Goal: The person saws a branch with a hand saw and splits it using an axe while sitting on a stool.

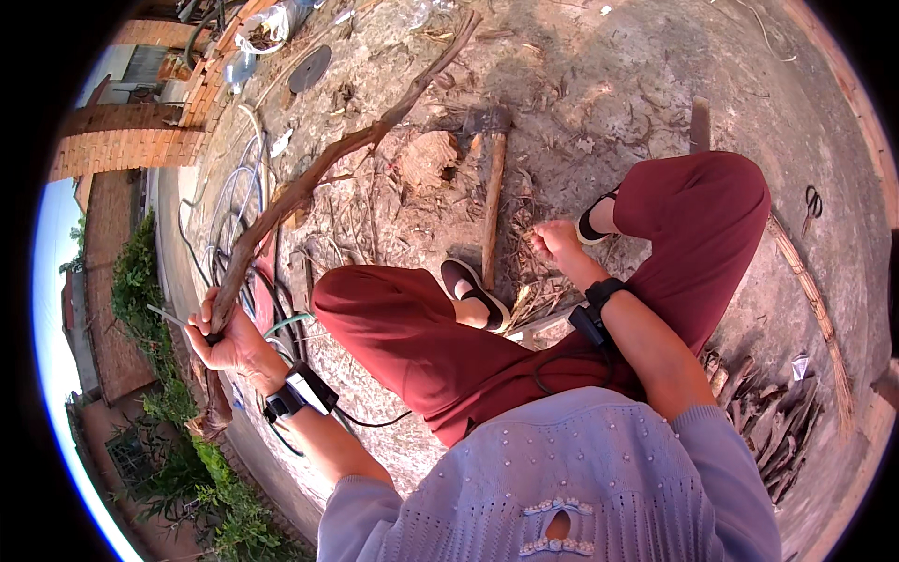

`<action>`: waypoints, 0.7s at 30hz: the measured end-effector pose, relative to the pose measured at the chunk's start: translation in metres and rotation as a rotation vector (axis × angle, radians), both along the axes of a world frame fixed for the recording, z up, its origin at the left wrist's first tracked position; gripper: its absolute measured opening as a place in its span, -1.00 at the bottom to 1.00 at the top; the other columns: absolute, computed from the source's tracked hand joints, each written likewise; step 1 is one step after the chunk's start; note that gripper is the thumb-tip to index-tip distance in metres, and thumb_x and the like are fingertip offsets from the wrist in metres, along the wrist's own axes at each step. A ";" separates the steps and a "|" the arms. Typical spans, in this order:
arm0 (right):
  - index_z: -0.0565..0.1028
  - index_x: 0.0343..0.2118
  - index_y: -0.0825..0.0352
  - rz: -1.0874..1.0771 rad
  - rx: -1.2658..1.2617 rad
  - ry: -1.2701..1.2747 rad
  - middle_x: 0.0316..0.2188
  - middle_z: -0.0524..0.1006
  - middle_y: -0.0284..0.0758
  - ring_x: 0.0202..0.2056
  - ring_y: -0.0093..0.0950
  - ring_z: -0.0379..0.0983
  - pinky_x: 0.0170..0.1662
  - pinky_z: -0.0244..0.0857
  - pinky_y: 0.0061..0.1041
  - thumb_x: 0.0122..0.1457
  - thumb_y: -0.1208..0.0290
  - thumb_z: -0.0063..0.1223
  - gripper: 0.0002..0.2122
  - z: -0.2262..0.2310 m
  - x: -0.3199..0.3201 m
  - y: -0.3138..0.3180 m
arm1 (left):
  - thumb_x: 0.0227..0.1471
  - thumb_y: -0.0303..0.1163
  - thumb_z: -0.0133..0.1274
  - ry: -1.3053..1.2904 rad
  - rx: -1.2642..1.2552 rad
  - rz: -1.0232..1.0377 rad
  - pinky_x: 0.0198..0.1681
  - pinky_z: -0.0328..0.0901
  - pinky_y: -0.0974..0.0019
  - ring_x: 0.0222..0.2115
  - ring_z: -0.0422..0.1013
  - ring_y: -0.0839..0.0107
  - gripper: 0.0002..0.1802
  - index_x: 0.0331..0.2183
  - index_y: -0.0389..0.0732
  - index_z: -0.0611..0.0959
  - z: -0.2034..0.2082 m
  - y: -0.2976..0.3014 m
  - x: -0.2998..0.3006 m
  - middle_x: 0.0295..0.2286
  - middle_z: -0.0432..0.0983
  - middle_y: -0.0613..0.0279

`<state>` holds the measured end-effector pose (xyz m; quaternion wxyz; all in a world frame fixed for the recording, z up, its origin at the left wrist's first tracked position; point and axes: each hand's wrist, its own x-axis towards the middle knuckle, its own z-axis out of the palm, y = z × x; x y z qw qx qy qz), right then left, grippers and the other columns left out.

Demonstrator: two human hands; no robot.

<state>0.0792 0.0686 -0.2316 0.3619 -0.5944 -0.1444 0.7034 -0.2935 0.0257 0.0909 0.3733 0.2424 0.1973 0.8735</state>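
Note:
My left hand is closed around the lower end of a long, crooked branch, which slants up and away to the far middle. A thin grey strip, like a blade, sticks out of the same hand, with a dark end below the palm. Over my right knee side, my right hand is curled closed; whether it holds anything small is hidden. Between my feet and beyond lies an axe, its dark head by a chopped stump.
Coiled hoses lie on the left. Scissors, a long bundle of thin sticks and a pile of split wood are on the right. A flat dark bar lies past my right knee, a black disc far left.

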 end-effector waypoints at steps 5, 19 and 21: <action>0.34 -0.61 0.42 0.308 -0.061 -0.058 -0.68 0.41 -0.23 -0.75 -0.56 0.25 -0.77 0.02 -0.53 -0.02 0.56 -0.14 -0.91 -0.016 -0.077 0.017 | -0.12 -0.47 -0.03 0.078 -0.055 0.105 -0.16 0.13 0.23 -0.64 0.16 0.46 -0.93 -0.52 -0.25 0.44 -0.067 0.006 -0.095 -0.74 0.14 0.40; 0.34 -0.55 0.38 0.583 -0.277 -0.278 -0.65 0.38 -0.29 -0.68 -0.59 0.24 -0.70 0.06 -0.52 0.07 0.38 -0.04 -0.82 -0.200 -0.218 0.033 | -0.06 -0.44 -0.09 -0.638 -0.458 0.410 -0.02 0.08 0.12 -0.57 0.20 0.41 -0.84 -0.45 -0.36 0.41 -0.370 -0.164 -0.204 -0.70 0.19 0.31; 0.32 -0.53 0.38 0.445 -0.211 -0.305 -0.71 0.31 -0.34 -0.73 -0.59 0.14 -0.73 -0.03 -0.54 0.07 0.36 -0.03 -0.81 -0.225 -0.226 0.036 | -0.04 -0.44 -0.12 -0.689 -0.480 0.489 -0.13 0.13 0.23 -0.67 0.06 0.47 -0.85 -0.49 -0.34 0.39 -0.391 -0.160 -0.189 -0.76 0.05 0.38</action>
